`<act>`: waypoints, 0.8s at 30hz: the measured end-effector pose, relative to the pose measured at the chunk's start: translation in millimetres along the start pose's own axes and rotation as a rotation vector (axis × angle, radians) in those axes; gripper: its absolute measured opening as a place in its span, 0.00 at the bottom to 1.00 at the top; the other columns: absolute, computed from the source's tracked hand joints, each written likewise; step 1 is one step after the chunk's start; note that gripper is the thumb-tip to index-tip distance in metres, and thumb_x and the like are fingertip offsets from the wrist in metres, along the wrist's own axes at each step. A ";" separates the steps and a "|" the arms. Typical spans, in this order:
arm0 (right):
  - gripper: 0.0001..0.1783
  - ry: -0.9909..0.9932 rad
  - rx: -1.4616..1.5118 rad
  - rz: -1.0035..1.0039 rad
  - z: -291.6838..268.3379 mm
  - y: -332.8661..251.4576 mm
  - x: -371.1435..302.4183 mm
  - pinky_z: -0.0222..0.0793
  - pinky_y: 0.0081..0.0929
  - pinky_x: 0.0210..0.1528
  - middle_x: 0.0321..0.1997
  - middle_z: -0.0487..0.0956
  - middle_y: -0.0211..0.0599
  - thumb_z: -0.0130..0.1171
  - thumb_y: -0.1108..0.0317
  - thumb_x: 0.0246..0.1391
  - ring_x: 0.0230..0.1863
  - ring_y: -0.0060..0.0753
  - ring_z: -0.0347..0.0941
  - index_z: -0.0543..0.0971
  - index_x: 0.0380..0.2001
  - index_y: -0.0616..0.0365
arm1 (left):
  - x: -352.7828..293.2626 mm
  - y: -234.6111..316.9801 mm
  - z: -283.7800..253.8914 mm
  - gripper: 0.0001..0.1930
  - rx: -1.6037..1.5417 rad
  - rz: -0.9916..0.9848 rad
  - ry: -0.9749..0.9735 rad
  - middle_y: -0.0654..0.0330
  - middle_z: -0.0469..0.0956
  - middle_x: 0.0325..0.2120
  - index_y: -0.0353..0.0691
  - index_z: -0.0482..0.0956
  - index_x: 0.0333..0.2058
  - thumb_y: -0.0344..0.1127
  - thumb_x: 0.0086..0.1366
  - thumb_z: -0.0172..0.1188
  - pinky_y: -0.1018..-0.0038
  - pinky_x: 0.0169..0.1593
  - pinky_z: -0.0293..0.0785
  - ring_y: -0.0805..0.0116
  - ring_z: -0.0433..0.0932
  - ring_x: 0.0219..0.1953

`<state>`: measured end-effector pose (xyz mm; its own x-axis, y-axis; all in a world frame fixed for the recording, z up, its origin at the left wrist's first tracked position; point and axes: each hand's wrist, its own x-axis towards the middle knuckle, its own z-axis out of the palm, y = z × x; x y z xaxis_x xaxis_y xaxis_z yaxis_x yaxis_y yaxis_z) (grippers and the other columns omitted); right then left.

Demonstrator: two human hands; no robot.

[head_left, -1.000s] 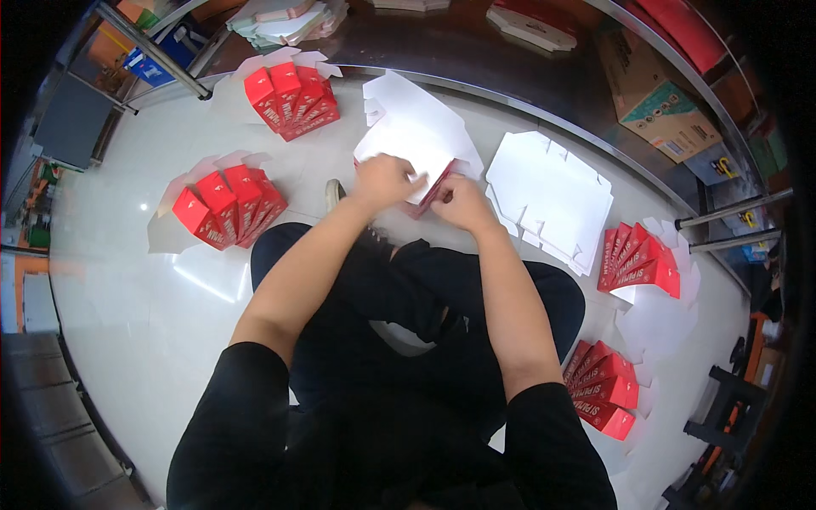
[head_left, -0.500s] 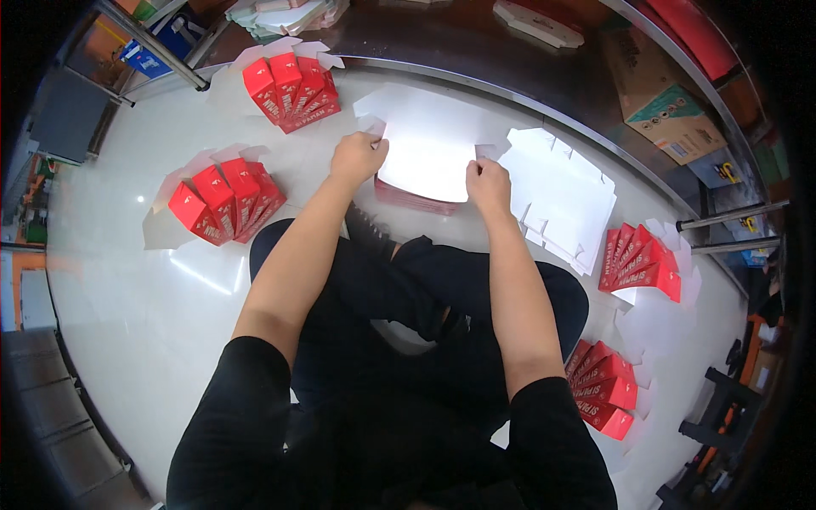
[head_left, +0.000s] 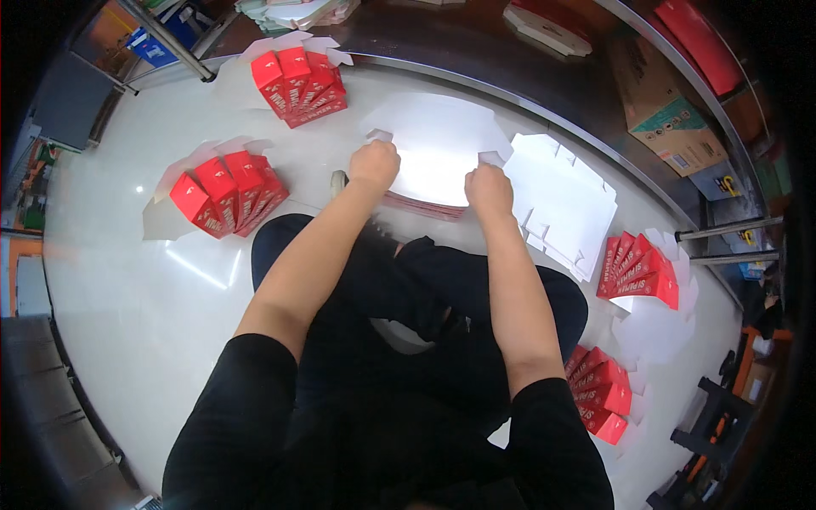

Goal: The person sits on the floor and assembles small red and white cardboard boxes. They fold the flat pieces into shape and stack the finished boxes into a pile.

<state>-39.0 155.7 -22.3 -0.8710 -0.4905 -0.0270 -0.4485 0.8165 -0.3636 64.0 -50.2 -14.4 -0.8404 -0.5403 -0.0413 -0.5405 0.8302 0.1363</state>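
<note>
White carton blank [head_left: 438, 127] is clamped at its side flaps [head_left: 380, 135] by both tightly curled hands [head_left: 374, 164] [head_left: 490, 189].

Cardboard blanks [head_left: 565, 200] lie right of the carton [head_left: 436, 153]

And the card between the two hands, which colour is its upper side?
The card is white on top, best seen in the head view.

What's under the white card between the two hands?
Just below the near edge of the white card, layered red edges show. The card covers everything farther under, so what lies there cannot be seen.
</note>
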 end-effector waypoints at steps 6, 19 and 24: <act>0.15 -0.057 0.132 0.072 4.8 -6.1 -6.4 0.73 0.53 0.53 0.43 0.81 0.66 0.55 0.66 0.57 0.47 0.67 0.78 0.81 0.42 0.66 | 5.1 -25.8 26.6 0.15 -0.059 -0.006 -0.070 0.44 0.84 0.41 0.35 0.85 0.39 0.35 0.66 0.49 0.57 0.50 0.80 0.47 0.84 0.44; 0.30 0.083 0.103 0.021 13.6 21.6 10.4 0.78 0.44 0.39 0.30 0.83 0.55 0.59 0.46 0.61 0.33 0.55 0.83 0.82 0.26 0.69 | -13.2 -13.7 -16.4 0.19 -0.292 -0.020 0.012 0.44 0.83 0.43 0.36 0.84 0.43 0.46 0.68 0.55 0.57 0.53 0.78 0.47 0.83 0.48; 0.35 -0.096 0.349 0.248 -58.6 43.6 5.8 0.76 0.40 0.45 0.34 0.83 0.61 0.59 0.39 0.59 0.37 0.55 0.83 0.84 0.37 0.70 | -94.7 -64.1 -142.0 0.22 -0.673 -0.228 0.440 0.48 0.85 0.37 0.36 0.84 0.47 0.49 0.65 0.64 0.60 0.46 0.79 0.55 0.85 0.40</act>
<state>-75.3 206.3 16.3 -0.9139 -0.3318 -0.2339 -0.1188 0.7696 -0.6274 183.8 -71.7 121.3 -0.5456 -0.8054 0.2314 -0.4391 0.5100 0.7396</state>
